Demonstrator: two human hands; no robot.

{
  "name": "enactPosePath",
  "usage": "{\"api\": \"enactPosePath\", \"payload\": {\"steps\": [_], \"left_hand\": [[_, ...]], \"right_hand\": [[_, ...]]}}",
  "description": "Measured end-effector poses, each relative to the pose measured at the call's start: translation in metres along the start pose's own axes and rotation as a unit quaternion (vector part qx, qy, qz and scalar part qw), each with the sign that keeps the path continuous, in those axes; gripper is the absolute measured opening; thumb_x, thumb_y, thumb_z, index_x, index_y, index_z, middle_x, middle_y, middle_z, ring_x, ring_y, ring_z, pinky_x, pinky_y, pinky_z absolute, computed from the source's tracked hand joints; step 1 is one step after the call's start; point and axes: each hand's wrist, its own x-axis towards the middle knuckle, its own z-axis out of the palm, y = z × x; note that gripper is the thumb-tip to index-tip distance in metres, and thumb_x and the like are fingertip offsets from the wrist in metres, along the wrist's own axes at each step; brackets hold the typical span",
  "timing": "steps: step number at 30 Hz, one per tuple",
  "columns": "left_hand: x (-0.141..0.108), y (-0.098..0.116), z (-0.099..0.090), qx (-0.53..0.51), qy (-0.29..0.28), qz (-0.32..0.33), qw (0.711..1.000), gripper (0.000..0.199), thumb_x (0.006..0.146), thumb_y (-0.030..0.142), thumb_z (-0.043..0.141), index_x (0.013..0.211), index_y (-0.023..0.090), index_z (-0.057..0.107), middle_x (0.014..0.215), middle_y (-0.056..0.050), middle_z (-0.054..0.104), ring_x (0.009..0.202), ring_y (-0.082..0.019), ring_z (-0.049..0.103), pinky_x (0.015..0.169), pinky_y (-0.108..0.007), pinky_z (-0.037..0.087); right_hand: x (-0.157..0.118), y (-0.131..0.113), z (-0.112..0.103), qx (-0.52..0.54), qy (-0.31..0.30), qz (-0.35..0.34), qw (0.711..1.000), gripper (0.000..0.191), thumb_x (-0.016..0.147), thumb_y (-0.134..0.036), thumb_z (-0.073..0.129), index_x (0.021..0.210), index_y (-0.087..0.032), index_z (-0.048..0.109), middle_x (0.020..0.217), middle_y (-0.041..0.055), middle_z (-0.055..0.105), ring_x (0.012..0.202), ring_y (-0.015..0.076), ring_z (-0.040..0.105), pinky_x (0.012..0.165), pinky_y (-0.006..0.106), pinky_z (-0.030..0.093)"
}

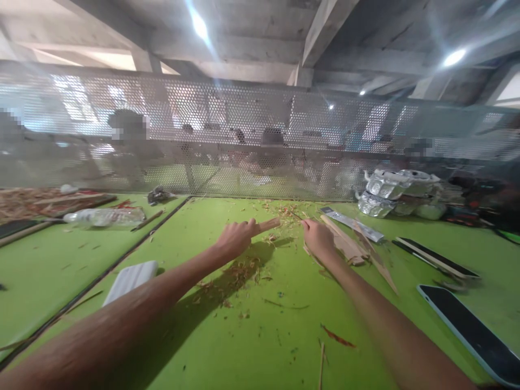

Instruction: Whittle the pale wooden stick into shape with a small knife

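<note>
My left hand (236,238) is closed around one end of a flat wooden piece (268,224), whose free end points right over the green table (244,357). To its right, my right hand (319,236) is closed on a thin, dark, pointed object (297,216) that reaches toward the wooden piece; what it is cannot be made out. A gap separates the two objects. Wood shavings (244,272) lie scattered beneath and between the hands. Beside my right hand are flat wooden pieces (349,245) and a metallic strip (352,223).
A perforated metal screen (244,162) borders the table's far edge, with people behind it. Foil containers (392,189) and a phone (467,330) are at the right. A white object (130,280), a plastic bottle (105,216) and a shavings pile (28,203) are at the left.
</note>
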Motion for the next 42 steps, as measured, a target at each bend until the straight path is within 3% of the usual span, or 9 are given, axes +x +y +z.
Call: {"api": "enactPosePath", "payload": {"steps": [3,7,13,20,28,36,42], "left_hand": [[0.0,0.0,0.001,-0.018,-0.004,0.004,1.0,0.029,0.099,0.015,0.034,0.118,0.017,0.056,0.086,-0.012,0.067,0.064,-0.022,0.062,0.054,-0.03,0.038],[0.001,0.0,0.002,-0.071,-0.02,-0.034,0.997,0.009,0.093,0.019,0.051,0.102,0.019,0.052,0.087,-0.009,0.068,0.071,-0.021,0.064,0.055,-0.028,0.039],[0.003,0.001,0.002,-0.056,-0.012,-0.051,0.997,0.013,0.089,0.025,0.059,0.099,0.02,0.05,0.091,-0.008,0.068,0.074,-0.02,0.064,0.057,-0.027,0.037],[0.004,0.006,0.007,-0.063,-0.032,-0.072,0.995,0.015,0.087,0.023,0.056,0.101,0.019,0.055,0.093,-0.008,0.069,0.074,-0.02,0.064,0.058,-0.028,0.04],[0.002,0.012,0.007,-0.083,-0.04,-0.069,0.993,0.013,0.086,0.022,0.058,0.098,0.017,0.057,0.089,-0.01,0.069,0.071,-0.019,0.062,0.055,-0.027,0.039],[0.004,0.017,0.007,-0.057,-0.05,-0.065,0.995,0.015,0.086,0.024,0.059,0.1,0.018,0.056,0.093,-0.01,0.07,0.075,-0.021,0.065,0.056,-0.027,0.04],[0.0,0.012,0.004,-0.066,-0.048,-0.051,0.995,0.014,0.088,0.024,0.059,0.099,0.02,0.052,0.094,-0.009,0.07,0.077,-0.021,0.064,0.057,-0.027,0.039]], "right_hand": [[-0.001,-0.007,0.0,0.023,0.002,-0.031,0.999,0.036,0.105,-0.025,0.042,0.099,-0.014,0.076,0.091,0.0126,0.077,0.077,0.0215,0.069,0.061,0.027,0.042],[-0.011,-0.023,0.006,0.063,-0.019,-0.098,0.993,0.035,0.105,-0.027,0.042,0.108,-0.016,0.075,0.093,0.0086,0.078,0.073,0.0184,0.069,0.061,0.026,0.046],[-0.021,-0.034,0.018,0.062,-0.019,-0.152,0.986,0.038,0.107,-0.03,0.039,0.116,-0.02,0.075,0.105,0.007,0.078,0.077,0.0187,0.071,0.062,0.027,0.049],[-0.014,-0.029,0.019,0.024,-0.023,-0.147,0.989,0.04,0.107,-0.026,0.039,0.112,-0.016,0.076,0.089,0.0081,0.077,0.061,0.0169,0.062,0.049,0.026,0.038],[-0.01,-0.018,0.012,0.003,-0.038,-0.132,0.991,0.043,0.108,-0.022,0.034,0.102,-0.012,0.075,0.078,0.0075,0.072,0.052,0.0131,0.055,0.046,0.024,0.035],[-0.002,-0.008,0.009,-0.026,-0.038,-0.085,0.995,0.036,0.106,-0.024,0.042,0.102,-0.015,0.076,0.087,0.0094,0.076,0.061,0.016,0.061,0.052,0.025,0.033],[0.003,0.006,-0.003,-0.026,-0.017,-0.04,0.999,0.026,0.103,-0.022,0.051,0.103,-0.016,0.077,0.1,0.0111,0.078,0.082,0.0199,0.068,0.062,0.027,0.039]]}}
